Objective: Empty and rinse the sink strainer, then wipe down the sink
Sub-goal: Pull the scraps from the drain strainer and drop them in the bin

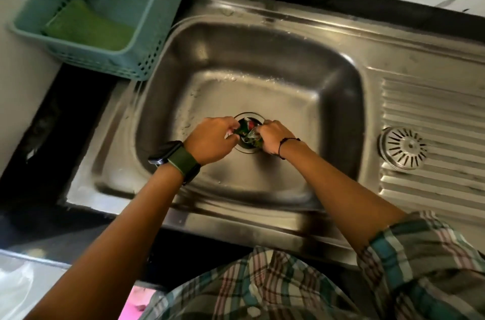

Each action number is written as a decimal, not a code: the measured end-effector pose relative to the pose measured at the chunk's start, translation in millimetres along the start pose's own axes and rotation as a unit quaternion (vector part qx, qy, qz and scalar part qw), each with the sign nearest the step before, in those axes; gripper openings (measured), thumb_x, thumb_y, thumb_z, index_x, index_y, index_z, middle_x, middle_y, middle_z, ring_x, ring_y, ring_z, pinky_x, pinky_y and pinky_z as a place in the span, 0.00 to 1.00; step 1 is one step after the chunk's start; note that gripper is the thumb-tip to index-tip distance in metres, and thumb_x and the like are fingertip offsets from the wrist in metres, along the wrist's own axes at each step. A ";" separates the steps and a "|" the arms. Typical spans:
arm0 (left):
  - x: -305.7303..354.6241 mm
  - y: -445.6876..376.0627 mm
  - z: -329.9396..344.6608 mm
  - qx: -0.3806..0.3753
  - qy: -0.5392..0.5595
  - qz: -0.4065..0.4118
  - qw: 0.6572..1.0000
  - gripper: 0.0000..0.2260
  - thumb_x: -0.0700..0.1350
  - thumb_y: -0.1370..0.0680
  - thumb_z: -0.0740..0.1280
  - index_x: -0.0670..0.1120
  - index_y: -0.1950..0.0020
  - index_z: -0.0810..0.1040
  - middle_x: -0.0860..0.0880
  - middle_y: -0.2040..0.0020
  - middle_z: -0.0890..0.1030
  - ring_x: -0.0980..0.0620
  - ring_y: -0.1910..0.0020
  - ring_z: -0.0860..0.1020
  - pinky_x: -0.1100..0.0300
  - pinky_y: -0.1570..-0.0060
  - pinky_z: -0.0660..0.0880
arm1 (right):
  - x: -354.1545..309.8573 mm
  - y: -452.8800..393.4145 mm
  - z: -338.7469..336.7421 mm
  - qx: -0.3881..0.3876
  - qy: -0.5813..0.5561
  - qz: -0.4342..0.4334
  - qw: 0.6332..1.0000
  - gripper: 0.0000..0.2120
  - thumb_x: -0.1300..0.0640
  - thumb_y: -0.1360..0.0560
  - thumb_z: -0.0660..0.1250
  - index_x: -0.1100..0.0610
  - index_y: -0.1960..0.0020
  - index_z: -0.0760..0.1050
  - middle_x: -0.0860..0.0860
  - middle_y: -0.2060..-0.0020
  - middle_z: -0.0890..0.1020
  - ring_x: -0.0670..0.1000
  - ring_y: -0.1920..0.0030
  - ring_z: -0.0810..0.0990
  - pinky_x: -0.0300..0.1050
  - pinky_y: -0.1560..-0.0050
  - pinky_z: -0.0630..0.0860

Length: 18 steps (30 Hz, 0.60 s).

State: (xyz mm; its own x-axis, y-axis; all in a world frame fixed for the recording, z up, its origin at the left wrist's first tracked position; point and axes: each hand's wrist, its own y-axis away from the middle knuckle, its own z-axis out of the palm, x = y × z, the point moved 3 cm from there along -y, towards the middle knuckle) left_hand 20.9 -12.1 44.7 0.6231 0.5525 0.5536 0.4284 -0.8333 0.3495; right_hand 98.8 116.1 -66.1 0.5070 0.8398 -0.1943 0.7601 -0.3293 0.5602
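Both hands, left and right, pinch scraps between them over drain; lift together, avoid dropping bits.

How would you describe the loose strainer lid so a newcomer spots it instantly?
Start at the steel sink and move to the ribbed draining board on its right. The strainer lid lies on the board's near left part, just outside the basin. It is the only round, domed metal disc with radial slots and a small centre knob, clear of both hands, which are at the drain.
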 end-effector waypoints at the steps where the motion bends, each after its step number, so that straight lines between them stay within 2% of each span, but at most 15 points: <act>1: -1.3 0.6 1.0 -0.003 0.005 -0.002 1.000 0.14 0.42 0.23 0.61 0.42 0.38 0.73 0.43 0.41 0.79 0.45 0.43 0.76 0.55 0.44 0.71 | 2.1 -6.2 7.2 -0.004 0.034 0.006 0.999 0.21 0.63 0.26 0.62 0.58 0.33 0.66 0.61 0.37 0.69 0.62 0.37 0.67 0.54 0.41 0.73; 5: -5.2 -1.2 2.4 -0.013 0.016 -0.012 1.000 0.14 0.43 0.23 0.61 0.42 0.37 0.73 0.43 0.41 0.79 0.45 0.43 0.76 0.56 0.43 0.72 | 9.2 -18.2 23.6 0.010 0.132 0.008 0.991 0.21 0.59 0.25 0.61 0.56 0.32 0.65 0.59 0.34 0.65 0.61 0.35 0.64 0.56 0.43 0.70; 8: -4.0 -7.0 2.8 -0.023 0.017 -0.011 1.000 0.14 0.42 0.23 0.60 0.42 0.38 0.74 0.42 0.42 0.79 0.44 0.43 0.76 0.53 0.43 0.72 | 9.1 -21.2 23.3 0.062 0.147 -0.050 0.986 0.16 0.60 0.25 0.60 0.57 0.37 0.71 0.58 0.37 0.71 0.60 0.37 0.66 0.54 0.45 0.70; 10: -2.5 -12.2 2.9 -0.017 0.024 -0.012 0.999 0.14 0.41 0.23 0.61 0.41 0.39 0.74 0.42 0.43 0.79 0.44 0.44 0.76 0.53 0.43 0.72 | 11.4 -20.6 18.6 0.092 0.111 -0.048 0.988 0.13 0.59 0.25 0.60 0.57 0.42 0.75 0.56 0.42 0.75 0.59 0.39 0.67 0.52 0.47 0.70; 13: -1.3 -19.5 4.8 -0.008 0.038 -0.020 0.999 0.13 0.40 0.24 0.61 0.41 0.40 0.75 0.42 0.43 0.79 0.43 0.44 0.76 0.55 0.44 0.72 | 18.4 -16.4 6.4 0.115 0.004 0.009 0.993 0.10 0.59 0.27 0.62 0.55 0.47 0.76 0.56 0.48 0.78 0.58 0.43 0.69 0.49 0.50 0.70; 15: -2.5 -23.5 8.2 -0.010 0.046 -0.025 0.999 0.14 0.39 0.24 0.61 0.42 0.39 0.75 0.42 0.41 0.79 0.44 0.42 0.75 0.57 0.45 0.71 | 25.1 -10.8 -5.3 0.110 -0.133 0.061 0.983 0.08 0.60 0.26 0.61 0.55 0.51 0.77 0.57 0.51 0.80 0.58 0.46 0.74 0.46 0.49 0.72; 17: -4.8 -28.6 12.7 -0.013 0.061 -0.036 0.997 0.15 0.39 0.24 0.62 0.43 0.38 0.74 0.43 0.39 0.77 0.45 0.41 0.74 0.60 0.48 0.69 | 29.2 -1.8 -16.2 0.094 -0.297 0.069 0.948 0.06 0.64 0.26 0.62 0.57 0.55 0.77 0.58 0.56 0.81 0.56 0.53 0.78 0.44 0.51 0.76; 18: -6.2 -31.5 15.1 -0.015 0.076 -0.048 0.996 0.16 0.39 0.25 0.63 0.44 0.37 0.73 0.44 0.38 0.76 0.46 0.40 0.74 0.61 0.48 0.68 | 28.2 4.3 -21.6 0.076 -0.376 0.058 0.922 0.06 0.66 0.26 0.61 0.59 0.57 0.76 0.57 0.61 0.80 0.54 0.57 0.78 0.42 0.55 0.78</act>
State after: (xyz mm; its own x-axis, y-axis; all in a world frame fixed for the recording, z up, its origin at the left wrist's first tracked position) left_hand 13.5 11.0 18.8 0.4725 0.6220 0.6244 0.4597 -0.7784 0.4275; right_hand 107.6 147.7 -51.8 0.6832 0.2767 -0.6758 0.7024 -0.5022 0.5045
